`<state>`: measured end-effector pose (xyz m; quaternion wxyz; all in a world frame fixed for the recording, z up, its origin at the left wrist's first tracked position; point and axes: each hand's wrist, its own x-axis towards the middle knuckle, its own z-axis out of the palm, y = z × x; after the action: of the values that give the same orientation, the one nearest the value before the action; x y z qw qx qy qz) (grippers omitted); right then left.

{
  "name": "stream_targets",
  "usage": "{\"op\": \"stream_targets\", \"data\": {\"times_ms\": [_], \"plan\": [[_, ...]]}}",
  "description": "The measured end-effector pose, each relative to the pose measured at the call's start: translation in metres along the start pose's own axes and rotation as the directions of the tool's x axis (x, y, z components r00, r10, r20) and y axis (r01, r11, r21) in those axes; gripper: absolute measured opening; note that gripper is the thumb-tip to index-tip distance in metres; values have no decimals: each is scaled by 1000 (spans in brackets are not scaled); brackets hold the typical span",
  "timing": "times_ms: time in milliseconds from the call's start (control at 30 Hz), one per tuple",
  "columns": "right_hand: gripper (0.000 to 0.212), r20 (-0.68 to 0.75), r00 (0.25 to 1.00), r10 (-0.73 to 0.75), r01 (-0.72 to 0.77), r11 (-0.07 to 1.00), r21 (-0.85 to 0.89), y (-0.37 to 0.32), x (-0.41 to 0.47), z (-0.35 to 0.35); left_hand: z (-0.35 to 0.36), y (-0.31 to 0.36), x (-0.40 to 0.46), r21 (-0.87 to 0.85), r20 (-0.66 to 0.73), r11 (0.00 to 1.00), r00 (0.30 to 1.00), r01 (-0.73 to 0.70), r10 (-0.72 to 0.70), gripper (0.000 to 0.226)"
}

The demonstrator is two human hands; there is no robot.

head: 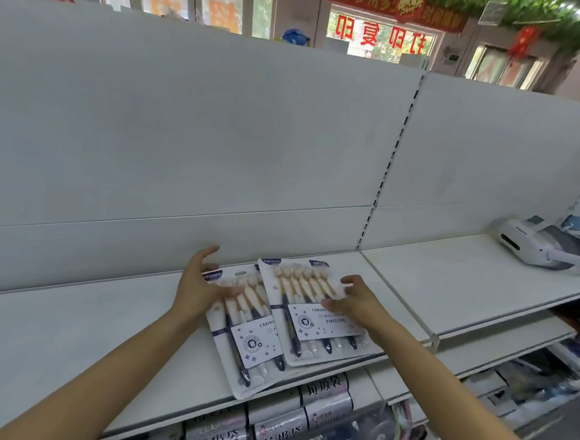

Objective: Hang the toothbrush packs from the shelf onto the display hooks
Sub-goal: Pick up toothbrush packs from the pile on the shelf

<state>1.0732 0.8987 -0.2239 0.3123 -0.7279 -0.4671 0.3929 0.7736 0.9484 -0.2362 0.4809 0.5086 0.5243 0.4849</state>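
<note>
Two toothbrush packs (297,323), overlapping, flat on white shelf (77,337), lower centre of frame. Left hand (199,287) and right hand (355,299): fingers spread, resting on packs, gripping nothing.

The person's two arms were bare all the way from the bottom edge of the picture up to the hands. No sleeve showed on either arm. The left hand (202,284) had nothing on it: no glove, no ring and no watch or band at the wrist. The right hand (355,298) was just the same, with bare fingers and a bare wrist. The fingernails looked short and plain. Both arms were thin and smooth, with no marks on them.
</note>
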Motion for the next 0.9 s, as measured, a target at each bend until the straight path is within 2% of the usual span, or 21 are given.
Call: {"op": "stream_targets", "data": {"times_ms": [67, 133, 200, 267, 400, 500, 567, 633, 900], "plan": [[93, 17, 1000, 22, -23, 997, 70, -7, -1, 3, -7, 7, -12, -261, 9, 959, 993, 113, -114, 94], [91, 59, 997, 41, -50, 986, 157, -15, -6, 8, -17, 8, -19, -405, 70, 892, 979, 201, -189, 79], [66, 135, 991, 18, -53, 965, 255, -24, -12, 16, -28, 8, -24, -406, 145, 879, 967, 250, -208, 57], [37, 189, 981, -41, -26, 939, 343, -31, -18, 26, -38, 10, -32, -343, 207, 893, 951, 292, -231, 45], [29, 168, 981, -98, 20, 910, 413, -48, -26, 48, -56, 15, -51, -210, 277, 927, 928, 310, -248, 41], [28, 163, 974, -160, 76, 900, 430, -63, -29, 62, -69, 20, -57, -175, 112, 964, 976, 202, -184, 42], [34, 149, 965, -216, 124, 875, 468, -76, -33, 73, -87, 30, -63, -190, -11, 973, 990, 134, -139, 35], [37, 168, 952, -255, 143, 858, 494, -90, -41, 90, -115, 37, -71, -199, -84, 976, 991, 84, -102, 26], [38, 262, 851, -456, 314, 841, 441, -164, -114, 200, -269, 49, -137, -132, -308, 986, 949, -106, 61, 16]]}}
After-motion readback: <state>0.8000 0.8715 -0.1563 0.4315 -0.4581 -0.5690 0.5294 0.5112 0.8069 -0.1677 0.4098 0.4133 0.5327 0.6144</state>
